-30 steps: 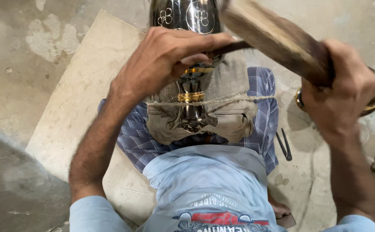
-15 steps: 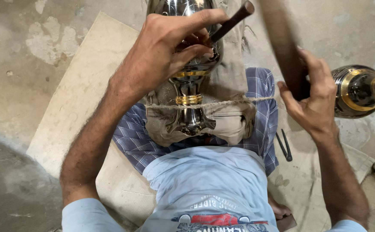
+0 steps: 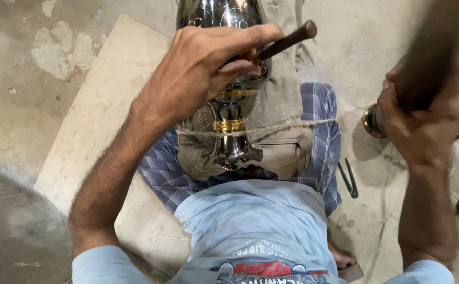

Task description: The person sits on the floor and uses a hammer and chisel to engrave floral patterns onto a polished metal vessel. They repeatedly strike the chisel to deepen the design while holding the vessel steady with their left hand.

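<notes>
Polished metal vase (image 3: 229, 79) is lying tied across the worker's lap; left hand (image 3: 208, 63) is gripping a punch (image 3: 285, 41), right hand (image 3: 424, 121) clenching a wooden mallet (image 3: 435, 52). Square blows would seem best.

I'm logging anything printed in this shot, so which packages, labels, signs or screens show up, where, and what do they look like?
Shirt print: on the light blue shirt at the bottom centre, curved white lettering over a red and dark band.
No packages, signs or screens are in view.
</notes>
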